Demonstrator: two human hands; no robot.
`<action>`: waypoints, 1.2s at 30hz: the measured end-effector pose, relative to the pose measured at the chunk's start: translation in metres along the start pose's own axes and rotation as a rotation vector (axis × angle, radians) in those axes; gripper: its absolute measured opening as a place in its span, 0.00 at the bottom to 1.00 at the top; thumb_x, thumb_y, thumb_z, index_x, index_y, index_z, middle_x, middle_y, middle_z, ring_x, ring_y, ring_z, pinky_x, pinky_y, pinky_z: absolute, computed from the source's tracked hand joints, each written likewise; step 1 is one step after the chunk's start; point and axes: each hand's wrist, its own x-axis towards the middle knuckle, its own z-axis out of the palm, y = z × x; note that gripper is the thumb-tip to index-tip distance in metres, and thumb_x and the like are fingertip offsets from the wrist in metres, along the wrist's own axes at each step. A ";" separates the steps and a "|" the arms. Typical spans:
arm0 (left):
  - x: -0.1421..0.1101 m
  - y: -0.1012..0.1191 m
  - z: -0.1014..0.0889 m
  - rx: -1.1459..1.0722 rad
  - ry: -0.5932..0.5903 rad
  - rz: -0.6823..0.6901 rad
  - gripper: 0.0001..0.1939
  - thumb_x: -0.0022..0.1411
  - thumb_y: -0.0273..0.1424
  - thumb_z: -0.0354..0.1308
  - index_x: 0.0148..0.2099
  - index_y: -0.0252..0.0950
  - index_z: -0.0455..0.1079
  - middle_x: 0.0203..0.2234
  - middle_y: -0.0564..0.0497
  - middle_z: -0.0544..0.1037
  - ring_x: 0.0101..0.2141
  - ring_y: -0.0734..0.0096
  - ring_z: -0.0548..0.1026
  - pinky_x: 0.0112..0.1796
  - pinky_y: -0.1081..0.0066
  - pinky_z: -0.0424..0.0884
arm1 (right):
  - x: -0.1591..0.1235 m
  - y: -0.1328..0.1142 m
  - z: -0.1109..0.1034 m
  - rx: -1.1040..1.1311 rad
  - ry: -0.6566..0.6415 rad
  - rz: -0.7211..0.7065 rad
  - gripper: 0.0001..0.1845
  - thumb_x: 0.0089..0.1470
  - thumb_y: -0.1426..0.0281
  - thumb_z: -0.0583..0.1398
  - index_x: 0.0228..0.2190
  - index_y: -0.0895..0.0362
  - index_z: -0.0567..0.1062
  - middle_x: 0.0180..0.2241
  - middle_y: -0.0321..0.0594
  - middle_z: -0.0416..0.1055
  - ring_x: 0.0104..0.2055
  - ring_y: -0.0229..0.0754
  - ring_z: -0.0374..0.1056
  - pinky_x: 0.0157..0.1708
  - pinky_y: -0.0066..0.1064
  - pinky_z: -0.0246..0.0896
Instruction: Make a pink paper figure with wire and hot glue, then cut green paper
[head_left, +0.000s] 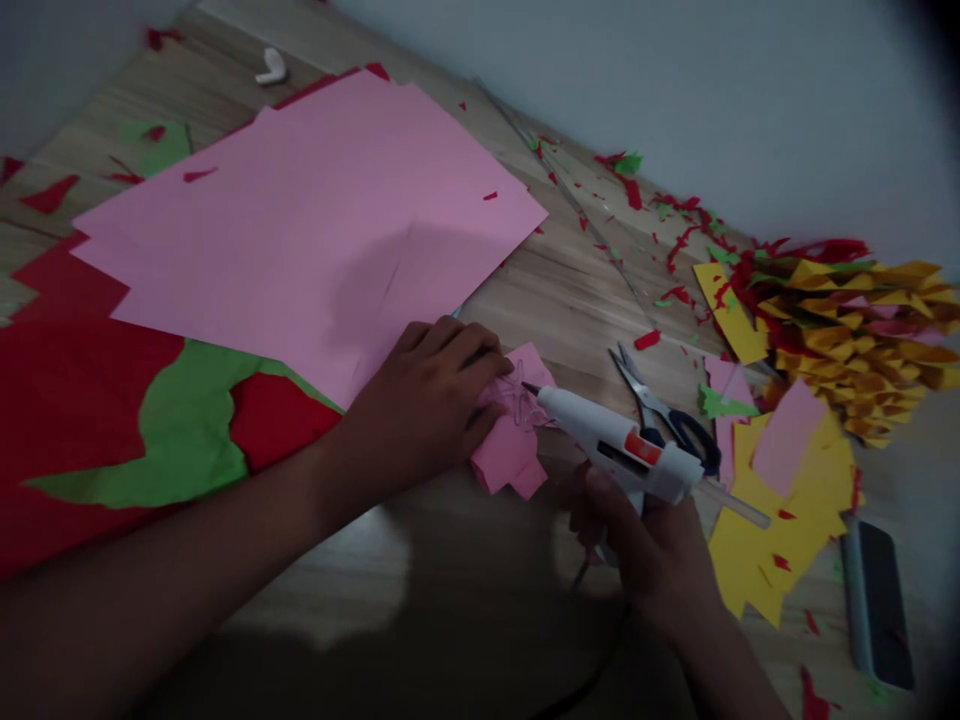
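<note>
My left hand [427, 400] lies curled on a small pink paper cut-out [514, 455] on the wooden floor, fingers pressed against a thin clear piece at its top. My right hand [649, 545] grips the handle of a white hot-glue gun [626, 450] with an orange trigger. The gun's nozzle points left and touches the pink cut-out just beside my left fingertips. A clear glue stick pokes out of the gun's back.
Big pink sheets [315, 210] overlap red paper [60, 400] and a green paper [191, 425] at left. Scissors [664, 415] lie behind the gun. Yellow and pink offcuts [784, 510], a folded yellow-red paper pile [847, 320], a phone [877, 600] and scattered scraps fill the right.
</note>
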 end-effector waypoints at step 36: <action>0.001 -0.002 0.004 0.010 0.040 0.019 0.14 0.67 0.30 0.52 0.51 0.35 0.73 0.49 0.44 0.77 0.47 0.54 0.71 0.47 0.55 0.65 | 0.002 0.000 -0.003 -0.113 0.015 -0.061 0.27 0.56 0.46 0.57 0.22 0.55 0.72 0.14 0.36 0.69 0.16 0.38 0.66 0.18 0.27 0.60</action>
